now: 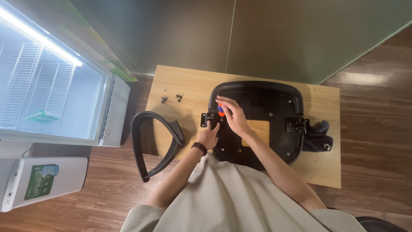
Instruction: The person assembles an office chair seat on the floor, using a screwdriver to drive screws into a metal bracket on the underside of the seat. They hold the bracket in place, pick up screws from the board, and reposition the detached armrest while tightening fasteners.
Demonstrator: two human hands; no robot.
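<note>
A black chair seat (274, 92) lies upside down on a low wooden table (189, 83). My left hand (209, 135) presses a finger on a black metal bracket (211, 119) at the seat's left edge. My right hand (231, 115) grips an orange and blue screwdriver (220, 110) standing upright over that bracket. A second black bracket (297, 125) sits on the seat's right edge. A detached black armrest (150, 141) leans off the table's left side.
Several loose screws (171, 97) lie on the table's back left. Another black armrest (318, 136) rests at the right edge. An open white fridge (64, 94) stands to the left, with a white appliance (40, 180) below it. Wooden floor surrounds the table.
</note>
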